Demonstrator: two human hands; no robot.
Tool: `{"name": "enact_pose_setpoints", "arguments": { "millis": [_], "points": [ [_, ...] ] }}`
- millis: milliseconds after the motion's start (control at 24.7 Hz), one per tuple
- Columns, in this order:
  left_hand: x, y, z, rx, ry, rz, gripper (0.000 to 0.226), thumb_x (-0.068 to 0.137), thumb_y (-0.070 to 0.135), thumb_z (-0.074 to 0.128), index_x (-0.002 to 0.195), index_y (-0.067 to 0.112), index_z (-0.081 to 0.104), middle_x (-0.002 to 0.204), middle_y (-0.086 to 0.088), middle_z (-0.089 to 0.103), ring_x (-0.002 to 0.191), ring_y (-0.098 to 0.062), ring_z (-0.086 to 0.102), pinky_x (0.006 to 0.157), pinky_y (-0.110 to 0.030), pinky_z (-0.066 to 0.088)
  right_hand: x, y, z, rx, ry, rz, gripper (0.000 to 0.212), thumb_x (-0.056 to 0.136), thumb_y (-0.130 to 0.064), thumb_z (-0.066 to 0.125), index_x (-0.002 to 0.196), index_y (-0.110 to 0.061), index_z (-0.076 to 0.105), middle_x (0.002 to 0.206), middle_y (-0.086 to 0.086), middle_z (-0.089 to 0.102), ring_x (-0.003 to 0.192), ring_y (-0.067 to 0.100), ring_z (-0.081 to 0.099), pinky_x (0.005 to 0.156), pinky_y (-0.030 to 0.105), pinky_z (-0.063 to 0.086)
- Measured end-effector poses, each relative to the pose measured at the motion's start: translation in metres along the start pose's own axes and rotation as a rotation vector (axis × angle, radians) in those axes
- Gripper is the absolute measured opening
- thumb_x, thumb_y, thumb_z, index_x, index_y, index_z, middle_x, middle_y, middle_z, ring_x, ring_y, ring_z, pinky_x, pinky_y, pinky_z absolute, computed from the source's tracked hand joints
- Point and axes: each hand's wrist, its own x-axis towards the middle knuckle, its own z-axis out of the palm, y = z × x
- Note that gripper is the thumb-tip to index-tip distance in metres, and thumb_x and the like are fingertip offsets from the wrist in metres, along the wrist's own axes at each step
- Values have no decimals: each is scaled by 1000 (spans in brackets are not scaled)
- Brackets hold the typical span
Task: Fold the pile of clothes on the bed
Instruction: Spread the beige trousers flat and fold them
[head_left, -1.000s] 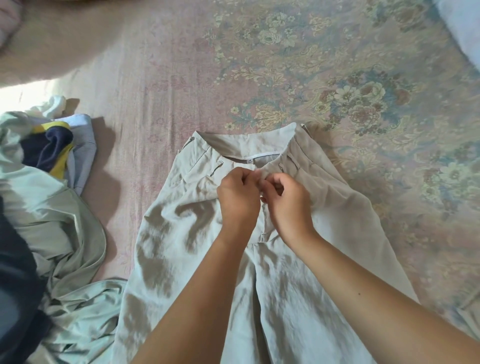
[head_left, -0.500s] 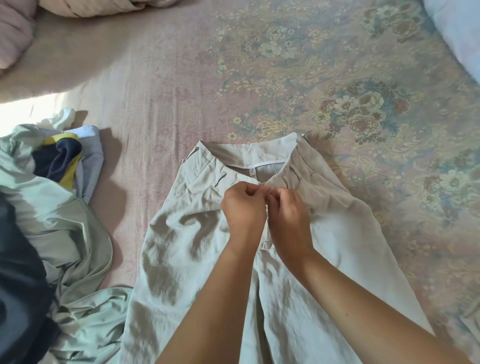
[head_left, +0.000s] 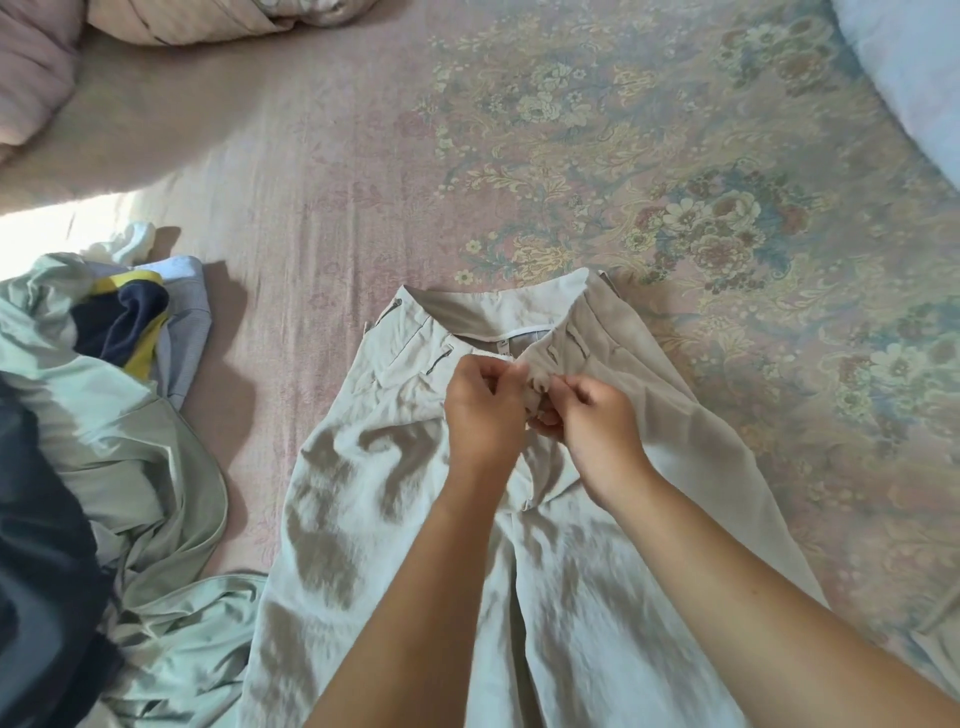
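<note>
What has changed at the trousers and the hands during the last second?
Little has changed. Both hands, left hand and right hand, keep pinching the front closure of the beige trousers, and the fingers have parted slightly. The trousers stay flat on the bed; the pile of clothes stays at the left.

The trousers were a thin beige woven cloth, matt with a faint sheen, and heavily creased. The fly fabric I pinched in my left grip and right grip was the same soft cloth. The bed cover was a matt pink textile with a flat printed floral pattern. The pile of clothes showed smooth, slightly glossy pale green fabric beside matt navy and yellow cloth.
</note>
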Motion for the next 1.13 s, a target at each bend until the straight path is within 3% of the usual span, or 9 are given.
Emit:
{"name": "enact_pose_setpoints", "arguments": {
  "millis": [203, 284, 405, 527, 648, 729, 810, 972, 1135],
  "points": [
    [17, -16, -13, 139, -297, 48, 7, 91, 7, 59, 85, 9, 62, 65, 0, 62, 54, -8, 57, 59, -21, 48, 8, 14, -22, -262, -142, -34, 24, 91, -29, 61, 81, -7, 62, 70, 0, 64, 67, 14, 60, 62, 25, 51],
    [30, -25, -22, 402, -202, 172, 12, 93, 10, 55, 101, 9, 64, 79, 1, 62, 74, -13, 59, 69, -19, 47, 17, 17, -30, -405, -114, -25, 26, 93, -27, 59, 75, -8, 59, 70, 8, 62, 68, 24, 59, 65, 34, 48],
    [65, -33, -39, 817, -116, 430, 37, 95, 5, 47, 130, 11, 52, 126, -12, 54, 118, -28, 47, 98, -36, 36, 38, 5, -38, -755, -177, -180, 33, 92, -36, 58, 66, -16, 54, 69, 9, 63, 67, 27, 59, 65, 37, 46],
    [104, -30, -50, 1194, -209, 523, 50, 97, 7, 42, 144, 22, 35, 151, -1, 31, 138, -23, 23, 109, -39, 20, 80, -21, -43, -912, -119, -438, 17, 92, -31, 58, 95, -15, 63, 95, 4, 62, 87, 23, 57, 74, 33, 41],
    [135, -29, -60, 1371, -215, 508, 50, 99, 15, 42, 146, 25, 27, 154, 0, 22, 142, -21, 14, 111, -38, 16, 129, -34, -46, -1332, -79, -507, 46, 96, -18, 51, 141, -21, 41, 146, 5, 38, 131, 27, 35, 100, 37, 34],
    [150, -27, -67, 1478, -243, 459, 50, 100, 22, 43, 146, 26, 24, 154, 1, 20, 143, -21, 9, 114, -41, 11, 148, -36, -41, -1541, -205, -413, 64, 96, -11, 50, 149, -34, 21, 158, -6, 15, 144, 22, 9, 113, 44, 15],
    [159, -22, -72, 1638, -278, 431, 48, 99, 29, 44, 144, 28, 29, 153, -1, 19, 143, -23, 7, 116, -47, 6, 163, -35, -38, -1733, -288, -401, 69, 94, -11, 52, 148, -39, 20, 157, -8, 17, 144, 21, 4, 114, 44, 6],
    [168, -8, -93, 1484, -100, 431, 42, 87, 35, 64, 124, 20, 52, 137, -12, 27, 128, -33, 26, 104, -46, 34, 177, -51, -50, -1884, -119, -536, 46, 86, -48, 59, 126, -25, 53, 132, 2, 47, 124, 27, 29, 106, 44, 18],
    [174, 11, -129, 1023, -147, 378, 21, 82, 21, 71, 86, 10, 53, 97, -11, 49, 90, -32, 52, 69, -32, 36, 168, -72, -89, -1317, -65, -599, 19, 79, -29, 73, 85, -14, 64, 102, 8, 66, 102, 30, 50, 85, 35, 35]
  ]
}}
